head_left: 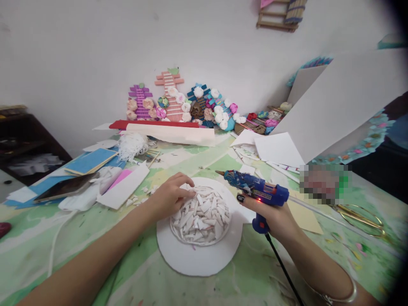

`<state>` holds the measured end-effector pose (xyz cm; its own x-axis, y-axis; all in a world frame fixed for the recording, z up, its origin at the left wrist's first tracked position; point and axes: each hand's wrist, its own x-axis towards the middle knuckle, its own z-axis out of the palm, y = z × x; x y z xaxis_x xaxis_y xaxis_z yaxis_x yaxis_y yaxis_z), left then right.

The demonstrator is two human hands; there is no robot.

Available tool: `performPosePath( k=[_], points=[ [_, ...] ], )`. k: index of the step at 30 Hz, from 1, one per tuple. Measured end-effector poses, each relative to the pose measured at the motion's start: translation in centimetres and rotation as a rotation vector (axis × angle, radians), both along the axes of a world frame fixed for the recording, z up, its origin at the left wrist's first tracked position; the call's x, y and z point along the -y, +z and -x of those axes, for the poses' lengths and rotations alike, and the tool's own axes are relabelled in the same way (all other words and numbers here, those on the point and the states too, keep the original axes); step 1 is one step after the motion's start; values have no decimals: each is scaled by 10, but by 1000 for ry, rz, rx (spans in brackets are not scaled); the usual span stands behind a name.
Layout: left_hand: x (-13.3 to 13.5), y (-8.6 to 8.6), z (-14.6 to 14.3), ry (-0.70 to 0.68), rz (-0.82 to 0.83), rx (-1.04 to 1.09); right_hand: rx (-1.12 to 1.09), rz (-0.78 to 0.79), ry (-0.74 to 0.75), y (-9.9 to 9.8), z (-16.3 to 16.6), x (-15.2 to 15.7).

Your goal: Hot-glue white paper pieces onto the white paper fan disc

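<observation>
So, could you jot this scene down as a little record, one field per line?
Left hand: fingers over the edge of the white pieces
Right hand: gripping a blue glue gun, red light lit, nozzle pointing left
Centre: white pieces heaped on a round white card
Beyond, left: tangled white string
Surface: green-and-white cloth
</observation>
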<state>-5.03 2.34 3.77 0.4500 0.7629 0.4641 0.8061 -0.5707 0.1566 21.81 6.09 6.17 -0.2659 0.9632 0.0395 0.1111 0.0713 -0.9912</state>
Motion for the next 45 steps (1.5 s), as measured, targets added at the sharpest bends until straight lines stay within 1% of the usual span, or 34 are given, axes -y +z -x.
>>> performPosePath(
  k=[4,8,10,13,15,17,19,20,22,24,26,29,33,36,40,45],
  points=[
    [0,2,-1,42,21,-34,-23,-39,11,0,2,0],
    [0,2,-2,77,58,-30,-36,-37,18,-1,2,0],
    [0,2,-2,84,105,38,-48,-31,24,-1,2,-1],
    [-1,5,4,124,216,256,-60,-38,29,-1,2,-1],
    [-3,11,14,230,274,413,-62,-45,37,-1,1,-1],
    [-4,17,30,417,281,469,-68,-41,36,0,1,-1],
    [-3,23,48,619,281,376,-69,-36,32,-1,0,-2],
    [-3,25,57,691,308,296,-63,-41,34,-2,-1,-2],
    [0,29,71,762,409,178,-29,-54,40,-4,-2,-3],
    [3,33,80,774,523,149,9,-66,29,-6,-2,-4],
    [7,36,84,783,585,149,20,-67,8,-6,-2,-3],
    [13,41,84,774,674,119,18,-68,-21,-3,0,1],
    [19,47,80,722,900,92,42,-68,-15,1,1,5],
    [21,47,78,725,929,83,31,-59,-30,1,2,5],
    [20,43,75,724,948,30,25,-41,-52,-1,3,4],
    [19,40,71,733,904,-30,1,-23,-74,-1,4,4]
  ],
)
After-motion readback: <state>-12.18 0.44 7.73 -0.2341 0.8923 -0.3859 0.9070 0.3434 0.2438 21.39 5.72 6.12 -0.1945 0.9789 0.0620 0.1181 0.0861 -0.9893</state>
